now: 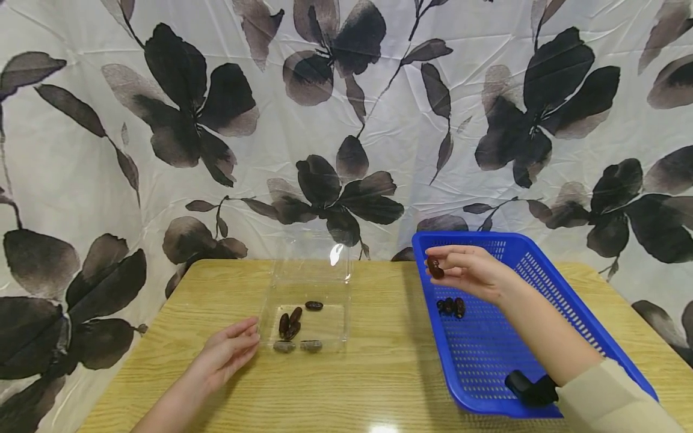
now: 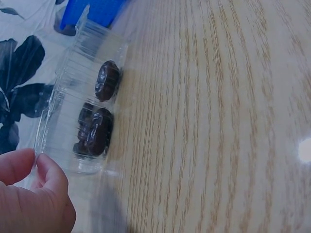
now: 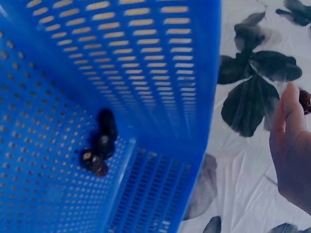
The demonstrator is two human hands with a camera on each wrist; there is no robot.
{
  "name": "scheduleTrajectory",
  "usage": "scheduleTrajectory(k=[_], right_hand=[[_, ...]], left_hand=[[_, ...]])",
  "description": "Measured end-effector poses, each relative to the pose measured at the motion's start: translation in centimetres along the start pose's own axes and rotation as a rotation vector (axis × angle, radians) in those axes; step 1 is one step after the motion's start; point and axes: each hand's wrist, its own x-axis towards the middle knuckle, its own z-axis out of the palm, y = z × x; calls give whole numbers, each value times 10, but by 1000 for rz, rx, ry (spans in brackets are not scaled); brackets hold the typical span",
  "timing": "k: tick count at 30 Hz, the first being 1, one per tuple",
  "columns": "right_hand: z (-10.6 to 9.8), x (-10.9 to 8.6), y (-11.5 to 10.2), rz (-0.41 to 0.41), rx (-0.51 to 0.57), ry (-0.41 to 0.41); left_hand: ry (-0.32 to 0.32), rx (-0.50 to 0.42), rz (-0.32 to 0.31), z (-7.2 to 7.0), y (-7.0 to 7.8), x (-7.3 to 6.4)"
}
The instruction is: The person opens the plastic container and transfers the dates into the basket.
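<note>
A brown, glossy date (image 1: 435, 267) is pinched in my right hand (image 1: 476, 273), raised over the left side of the blue plastic basket (image 1: 452, 385). The same date (image 3: 305, 101) shows at the right edge of the right wrist view. With thumb and finger my left hand (image 1: 230, 352) pinches the left edge of a clear plastic clamshell box (image 1: 346, 325); the left wrist view shows this hand (image 2: 36, 194) at the box rim (image 2: 43, 131). Several dates (image 1: 295, 316) lie inside the box, whose lid (image 1: 311, 261) stands raised at the back.
Several more dates (image 1: 452, 307) lie on the basket floor near its left wall. A black object (image 1: 527, 388) shows beside my right sleeve, at the basket's near end. A floral cloth (image 1: 379, 120) hangs behind the wooden table (image 1: 379, 373).
</note>
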Motion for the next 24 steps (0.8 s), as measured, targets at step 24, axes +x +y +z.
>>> scheduleTrajectory(k=[24], right_hand=[[-62,8,15,16,104,65]], left_hand=[[2,-32,-3,1,1,-1]])
